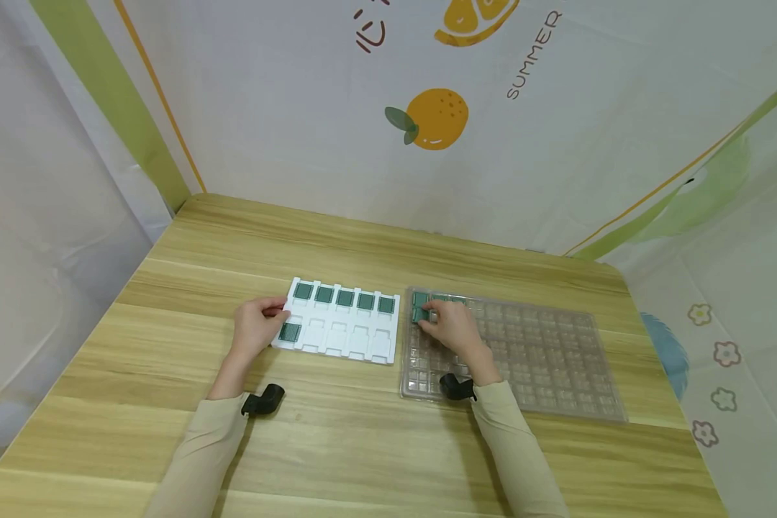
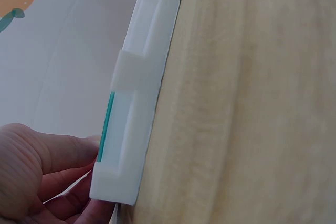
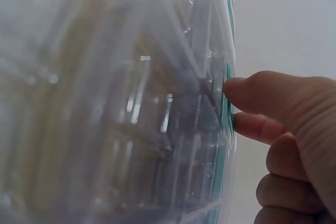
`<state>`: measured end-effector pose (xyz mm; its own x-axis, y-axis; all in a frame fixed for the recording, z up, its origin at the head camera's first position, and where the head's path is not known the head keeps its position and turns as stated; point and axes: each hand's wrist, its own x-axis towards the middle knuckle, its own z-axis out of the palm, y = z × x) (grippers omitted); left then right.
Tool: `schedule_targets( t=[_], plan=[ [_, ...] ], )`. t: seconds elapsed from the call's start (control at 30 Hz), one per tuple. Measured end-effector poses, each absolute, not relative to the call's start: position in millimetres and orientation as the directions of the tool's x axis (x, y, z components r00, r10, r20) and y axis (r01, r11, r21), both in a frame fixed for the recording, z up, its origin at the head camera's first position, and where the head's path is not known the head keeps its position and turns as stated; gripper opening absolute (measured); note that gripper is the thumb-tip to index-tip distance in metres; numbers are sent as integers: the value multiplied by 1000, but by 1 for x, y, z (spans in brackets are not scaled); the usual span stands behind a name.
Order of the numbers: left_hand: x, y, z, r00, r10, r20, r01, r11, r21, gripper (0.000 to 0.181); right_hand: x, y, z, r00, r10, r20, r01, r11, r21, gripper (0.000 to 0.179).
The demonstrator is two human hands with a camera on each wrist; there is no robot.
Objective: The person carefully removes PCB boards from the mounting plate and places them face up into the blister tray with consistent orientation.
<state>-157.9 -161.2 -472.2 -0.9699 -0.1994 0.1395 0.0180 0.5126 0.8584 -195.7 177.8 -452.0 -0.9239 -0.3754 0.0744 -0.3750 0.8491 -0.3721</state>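
Observation:
My left hand (image 1: 257,324) grips the left edge of a white plastic tray (image 1: 311,339), its thumb near the rim and the other fingers curled at the side. Small green square circuit boards (image 1: 345,297) fill the tray's back row, and one more board (image 1: 289,332) sits in the front-left pocket. My right hand (image 1: 453,327) is over the back-left corner of a clear compartment tray (image 1: 537,352). Its thumb and index finger pinch a green board (image 1: 419,314) there. In the right wrist view, the board (image 3: 229,98) shows edge-on at the fingertips.
Other green boards (image 1: 421,296) lie in the clear tray's back row, partly hidden by the right hand. Both trays stand side by side on a wooden table (image 1: 350,446). A printed white curtain (image 1: 298,108) hangs behind it. Each wrist wears a black camera (image 1: 265,400).

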Motion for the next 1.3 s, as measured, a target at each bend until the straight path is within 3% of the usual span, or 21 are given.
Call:
schedule_targets(
  t=[1.3],
  plan=[
    [-158, -162, -473, -969, -198, 148, 25, 518, 855, 20, -189, 164, -442, -907, -405, 112, -417, 834, -360, 26]
  ],
)
